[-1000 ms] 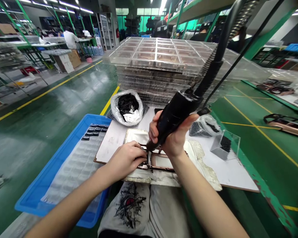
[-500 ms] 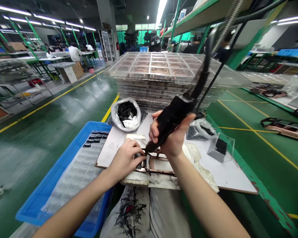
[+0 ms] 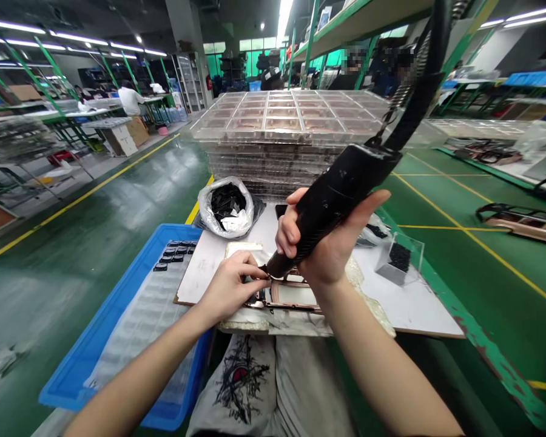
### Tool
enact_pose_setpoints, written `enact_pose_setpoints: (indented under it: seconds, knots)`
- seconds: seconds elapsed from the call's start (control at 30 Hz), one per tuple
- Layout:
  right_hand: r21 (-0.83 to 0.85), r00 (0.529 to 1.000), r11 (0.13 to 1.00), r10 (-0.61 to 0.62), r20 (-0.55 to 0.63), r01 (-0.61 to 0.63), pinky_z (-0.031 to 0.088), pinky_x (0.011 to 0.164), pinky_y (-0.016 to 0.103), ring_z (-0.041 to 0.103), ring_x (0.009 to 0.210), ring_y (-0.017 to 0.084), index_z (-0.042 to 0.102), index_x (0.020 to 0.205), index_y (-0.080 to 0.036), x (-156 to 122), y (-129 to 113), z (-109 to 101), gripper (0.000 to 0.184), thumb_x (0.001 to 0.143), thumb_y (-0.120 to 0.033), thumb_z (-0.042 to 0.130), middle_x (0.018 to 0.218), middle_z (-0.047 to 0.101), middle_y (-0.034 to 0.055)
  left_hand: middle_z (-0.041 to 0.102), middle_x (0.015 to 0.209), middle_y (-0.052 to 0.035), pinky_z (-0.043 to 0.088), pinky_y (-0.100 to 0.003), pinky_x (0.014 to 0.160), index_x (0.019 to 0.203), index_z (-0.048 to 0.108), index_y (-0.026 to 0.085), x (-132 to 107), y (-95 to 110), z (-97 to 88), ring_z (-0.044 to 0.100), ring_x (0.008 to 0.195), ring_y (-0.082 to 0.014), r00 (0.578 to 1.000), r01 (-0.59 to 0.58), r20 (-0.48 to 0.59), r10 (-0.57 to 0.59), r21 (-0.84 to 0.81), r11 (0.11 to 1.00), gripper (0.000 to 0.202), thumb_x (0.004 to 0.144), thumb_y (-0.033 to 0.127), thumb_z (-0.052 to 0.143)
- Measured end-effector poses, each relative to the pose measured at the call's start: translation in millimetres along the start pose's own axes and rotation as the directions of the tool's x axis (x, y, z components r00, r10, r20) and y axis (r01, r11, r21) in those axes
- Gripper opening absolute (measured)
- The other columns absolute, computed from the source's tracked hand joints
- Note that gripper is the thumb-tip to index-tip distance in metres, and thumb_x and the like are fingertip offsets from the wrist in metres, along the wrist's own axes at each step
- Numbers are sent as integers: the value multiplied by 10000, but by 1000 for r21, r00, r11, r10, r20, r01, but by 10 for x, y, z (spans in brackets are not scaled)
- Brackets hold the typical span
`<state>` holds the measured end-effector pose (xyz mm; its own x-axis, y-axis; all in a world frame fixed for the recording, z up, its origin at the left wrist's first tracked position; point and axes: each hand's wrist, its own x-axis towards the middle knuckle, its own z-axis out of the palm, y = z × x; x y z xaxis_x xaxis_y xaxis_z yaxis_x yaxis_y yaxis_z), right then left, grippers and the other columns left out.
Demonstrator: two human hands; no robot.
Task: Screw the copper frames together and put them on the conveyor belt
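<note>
My right hand [image 3: 334,258] is wrapped around a black electric screwdriver [image 3: 346,188], tilted with its tip down to the left and its cable rising to the upper right. Thumb and fingers of my left hand [image 3: 230,284] pinch together right at the screwdriver's tip. Whatever lies between those fingertips is too small to make out. Under both hands lies a copper-coloured toy car body frame [image 3: 295,307], partly covered by my fingers and the tool. It rests on a pale, worn foam pad [image 3: 246,325] on a white board [image 3: 430,312].
A blue tray [image 3: 68,376] with small black parts on translucent sheeting is at left. Behind the board rise stacked clear plastic trays [image 3: 273,136]. A bag of black parts [image 3: 230,206] stands back left; a clear box of black screws [image 3: 398,258] sits right.
The screwdriver's rear end has swung nearer and to the right, its tip staying over the frame. My left fingertips have shifted up to the tip. The view has moved slightly.
</note>
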<state>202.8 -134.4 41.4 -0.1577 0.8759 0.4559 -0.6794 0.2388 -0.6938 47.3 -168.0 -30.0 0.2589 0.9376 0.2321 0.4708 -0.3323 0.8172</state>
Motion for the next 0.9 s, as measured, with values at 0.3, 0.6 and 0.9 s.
enact_pose_setpoints:
  seconds: [0.3,0.6,0.9]
  knots:
    - [-15,1000,1000,21,-13,-21,342,306,207,416,301,105,619,817,-201,-69,6,-15,783,700,-957,452,442,495,-54,633,838,-25,457,-294,780,844,786,196,-2,11,-108,599,858,-172,983,-104,153,98,35,994,47,798,201,789]
    - [-24,993,993,115,-37,-116,347,310,220,405,283,108,616,847,-195,-238,251,-100,821,665,-979,451,431,497,-58,670,1016,-87,484,-330,781,1177,652,171,-22,-34,-239,634,913,-225,994,-22,104,-27,440,898,269,929,258,598]
    - [-33,991,990,136,-14,-136,381,312,235,411,280,116,613,839,-202,-290,279,-120,809,661,-976,462,428,507,-49,740,835,-79,471,-292,695,875,701,184,28,-27,-109,690,805,-223,989,-13,131,-74,560,828,229,919,149,480]
